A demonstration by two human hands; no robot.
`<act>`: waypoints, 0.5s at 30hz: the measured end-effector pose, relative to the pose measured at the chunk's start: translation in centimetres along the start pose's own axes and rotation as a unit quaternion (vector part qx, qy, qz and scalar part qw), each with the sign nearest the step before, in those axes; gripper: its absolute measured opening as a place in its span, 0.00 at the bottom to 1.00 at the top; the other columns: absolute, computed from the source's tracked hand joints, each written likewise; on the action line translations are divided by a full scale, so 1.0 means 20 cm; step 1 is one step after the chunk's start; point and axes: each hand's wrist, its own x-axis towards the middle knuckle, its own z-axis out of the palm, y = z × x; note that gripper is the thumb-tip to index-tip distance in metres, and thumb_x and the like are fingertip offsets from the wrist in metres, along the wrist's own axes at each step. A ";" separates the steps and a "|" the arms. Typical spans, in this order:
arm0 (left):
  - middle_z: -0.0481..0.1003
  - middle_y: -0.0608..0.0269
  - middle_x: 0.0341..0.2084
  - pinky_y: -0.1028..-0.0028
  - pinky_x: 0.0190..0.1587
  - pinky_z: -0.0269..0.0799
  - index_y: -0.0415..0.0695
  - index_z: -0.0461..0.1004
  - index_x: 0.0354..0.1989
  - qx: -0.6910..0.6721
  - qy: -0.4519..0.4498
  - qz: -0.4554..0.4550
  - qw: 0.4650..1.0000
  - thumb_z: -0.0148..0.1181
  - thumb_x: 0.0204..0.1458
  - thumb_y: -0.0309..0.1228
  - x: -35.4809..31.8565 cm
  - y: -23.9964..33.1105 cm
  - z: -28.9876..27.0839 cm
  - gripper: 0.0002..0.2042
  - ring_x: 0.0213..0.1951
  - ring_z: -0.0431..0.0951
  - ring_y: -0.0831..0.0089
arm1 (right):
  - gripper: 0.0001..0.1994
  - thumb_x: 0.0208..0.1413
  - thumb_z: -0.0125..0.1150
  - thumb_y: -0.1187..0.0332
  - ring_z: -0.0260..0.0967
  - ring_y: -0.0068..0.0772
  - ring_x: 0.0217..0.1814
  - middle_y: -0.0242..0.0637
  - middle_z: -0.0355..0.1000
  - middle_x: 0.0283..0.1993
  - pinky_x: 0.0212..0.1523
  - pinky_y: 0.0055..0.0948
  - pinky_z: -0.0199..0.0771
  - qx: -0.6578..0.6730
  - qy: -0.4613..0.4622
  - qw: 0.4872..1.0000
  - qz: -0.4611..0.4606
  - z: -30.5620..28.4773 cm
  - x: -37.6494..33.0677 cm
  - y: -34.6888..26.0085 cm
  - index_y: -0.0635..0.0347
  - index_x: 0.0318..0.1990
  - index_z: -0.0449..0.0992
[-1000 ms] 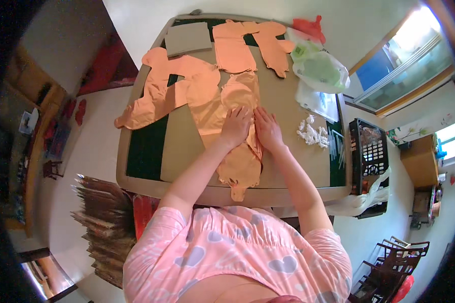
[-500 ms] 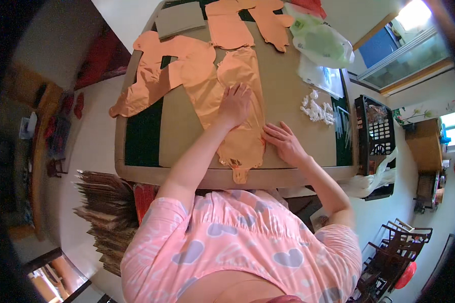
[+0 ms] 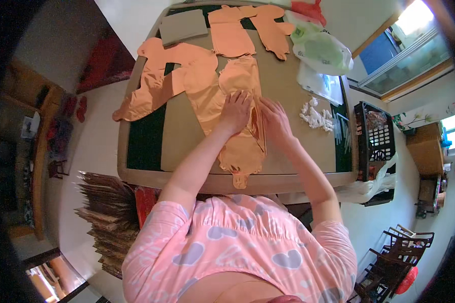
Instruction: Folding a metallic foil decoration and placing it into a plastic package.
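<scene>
A flat, shiny orange foil balloon (image 3: 241,146) lies lengthwise on a sheet of brown cardboard (image 3: 182,136) near the table's front edge. My left hand (image 3: 236,110) lies palm down on its middle, fingers spread. My right hand (image 3: 274,119) presses the balloon's right edge, where the foil is folded up along a crease. More orange foil balloons (image 3: 177,70) lie spread over the far left and back of the table, partly overlapping.
The table (image 3: 136,171) has a beige rim and dark green top. White and green plastic bags (image 3: 321,53), small white pieces (image 3: 313,115) and a black basket (image 3: 376,136) are on the right. A pile of cardboard sheets (image 3: 108,217) stands on the floor at left.
My right hand moved from the balloon's lower right edge back up beside my left hand on the fold. The view shifted toward the table.
</scene>
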 end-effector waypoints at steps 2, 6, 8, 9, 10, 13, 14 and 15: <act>0.62 0.54 0.61 0.54 0.66 0.49 0.43 0.63 0.60 0.007 -0.008 0.001 1.000 0.44 0.59 0.35 0.01 0.00 0.01 0.21 0.64 0.58 0.56 | 0.21 0.53 0.49 0.76 0.60 0.46 0.64 0.45 0.66 0.60 0.67 0.48 0.53 -0.032 0.020 0.999 0.002 0.14 0.10 0.05 0.60 0.57 0.68; 0.62 0.53 0.61 0.52 0.66 0.49 0.42 0.63 0.60 0.004 0.022 -0.001 1.000 0.45 0.59 0.36 0.01 -0.01 0.06 0.21 0.64 0.58 0.56 | 0.20 0.56 0.47 0.75 0.60 0.46 0.64 0.45 0.66 0.60 0.65 0.45 0.55 -0.098 0.028 0.995 0.011 0.29 0.11 0.13 0.62 0.57 0.67; 0.64 0.50 0.58 0.55 0.65 0.52 0.41 0.64 0.59 -0.010 0.052 0.003 0.999 0.48 0.57 0.34 -0.01 -0.04 0.05 0.21 0.62 0.60 0.54 | 0.20 0.56 0.47 0.75 0.60 0.46 0.64 0.45 0.66 0.60 0.65 0.45 0.56 -0.080 0.016 0.997 0.014 0.28 0.12 0.09 0.63 0.57 0.67; 0.64 0.50 0.58 0.55 0.65 0.52 0.41 0.64 0.59 -0.008 0.051 -0.004 0.999 0.48 0.57 0.34 -0.02 -0.07 0.05 0.21 0.62 0.60 0.54 | 0.19 0.56 0.47 0.75 0.61 0.46 0.63 0.45 0.66 0.60 0.64 0.45 0.57 -0.065 0.009 0.998 0.020 0.28 0.12 0.07 0.63 0.56 0.67; 0.66 0.49 0.55 0.57 0.63 0.56 0.41 0.64 0.57 -0.113 0.097 -0.023 0.989 0.49 0.56 0.33 0.00 -0.09 0.03 0.21 0.60 0.63 0.53 | 0.19 0.56 0.47 0.75 0.61 0.46 0.63 0.45 0.66 0.60 0.64 0.45 0.57 -0.065 0.008 0.998 0.019 0.28 0.12 0.07 0.63 0.56 0.67; 0.69 0.48 0.51 0.60 0.57 0.64 0.40 0.66 0.55 -0.198 0.178 -0.146 0.953 0.52 0.54 0.31 0.00 -0.15 -0.09 0.19 0.54 0.68 0.51 | 0.18 0.56 0.47 0.75 0.62 0.46 0.61 0.45 0.67 0.58 0.63 0.45 0.58 -0.087 0.033 0.996 -0.002 0.27 0.12 0.10 0.64 0.55 0.68; 0.70 0.47 0.49 0.61 0.53 0.68 0.39 0.67 0.53 -0.174 0.212 -0.252 0.928 0.53 0.53 0.30 -0.02 -0.19 -0.14 0.19 0.50 0.70 0.51 | 0.17 0.56 0.47 0.75 0.62 0.46 0.62 0.45 0.67 0.58 0.64 0.44 0.57 -0.080 0.032 0.996 0.007 0.27 0.12 0.10 0.64 0.54 0.69; 0.70 0.47 0.49 0.61 0.53 0.68 0.39 0.67 0.53 -0.173 0.211 -0.252 0.928 0.53 0.53 0.30 -0.04 -0.25 -0.15 0.19 0.50 0.70 0.51 | 0.17 0.56 0.47 0.75 0.62 0.46 0.62 0.45 0.67 0.58 0.64 0.44 0.57 -0.074 0.031 0.997 0.017 0.26 0.11 0.10 0.65 0.54 0.69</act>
